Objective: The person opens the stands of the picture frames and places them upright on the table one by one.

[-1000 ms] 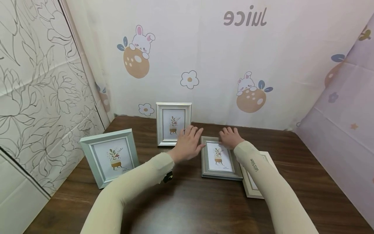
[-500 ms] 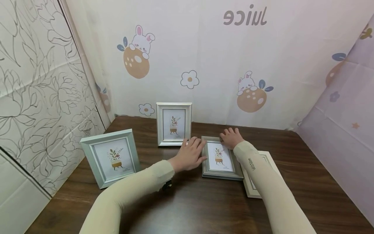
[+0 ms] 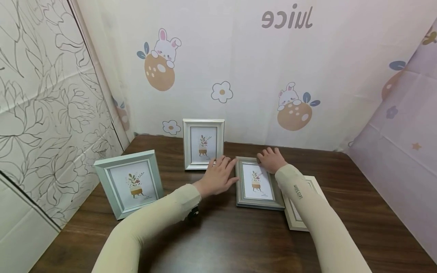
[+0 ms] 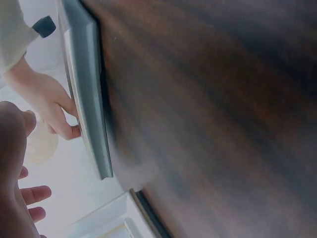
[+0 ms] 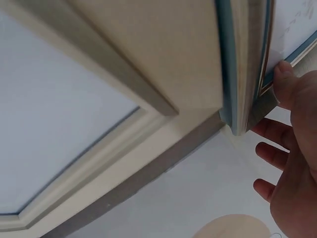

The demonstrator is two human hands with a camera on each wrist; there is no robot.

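Note:
A grey-green picture frame (image 3: 240,189) with a plant print lies face up at the middle right of the table. My right hand (image 3: 272,160) grips its far edge. In the right wrist view the thumb (image 5: 284,82) lies over the front, and the fingertips reach past the edge. Just left of this frame, my left hand (image 3: 216,178) hovers with spread fingers and holds nothing. Behind it a white picture frame (image 3: 186,146) stands upright, its lower right corner partly covered by the fingers. A cream picture frame (image 3: 296,224) lies partly beneath my right forearm, beside the grey-green one.
On the left stands a pale green picture frame (image 3: 110,189), leaning back, near my left sleeve (image 3: 164,208). A printed curtain (image 3: 252,68) rises behind the dark wooden table (image 3: 218,242).
My left hand has come down from the white frame, moved right to the grey-green frame's edge, then drawn slightly back left. The grey-green frame's far edge has risen slightly under my right hand.

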